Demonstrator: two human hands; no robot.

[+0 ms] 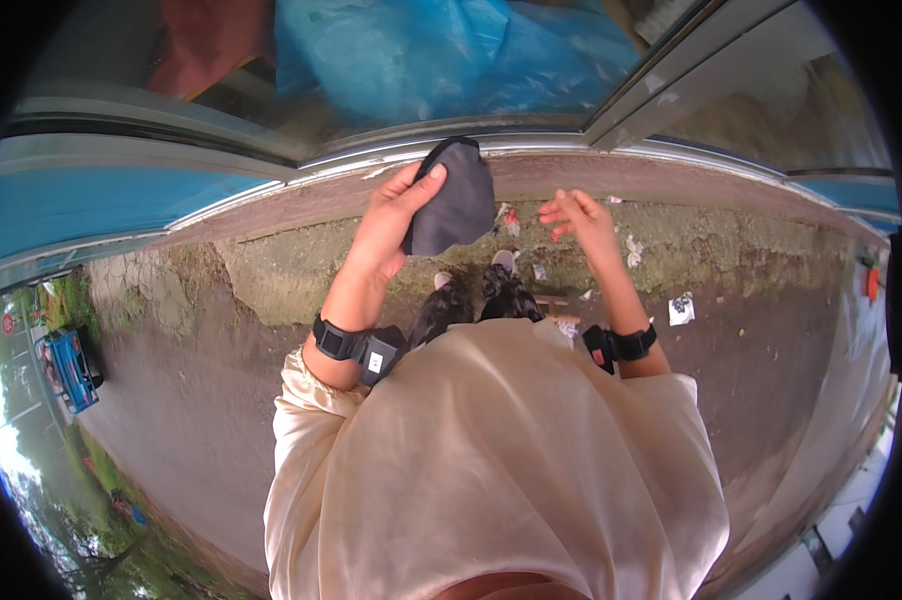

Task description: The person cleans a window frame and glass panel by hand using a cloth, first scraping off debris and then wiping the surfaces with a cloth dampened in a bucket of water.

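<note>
My left hand [398, 214] grips a folded dark grey cloth item [457, 199] with a black edge, its thumb lying on top of the fabric. The cloth hangs in front of the metal sill of a glazed frame. To the right, my right hand [580, 217] is raised with its fingers loosely bent and apart, and nothing shows in it. It does not touch the cloth. Both forearms wear black straps with small boxes.
Glass panes in a metal frame [451, 142] stand close ahead, with blue plastic sheeting [413, 60] behind them. Litter, including a white printed scrap [681, 308], lies on the rough ground by the wall. A blue vehicle [68, 371] stands far left.
</note>
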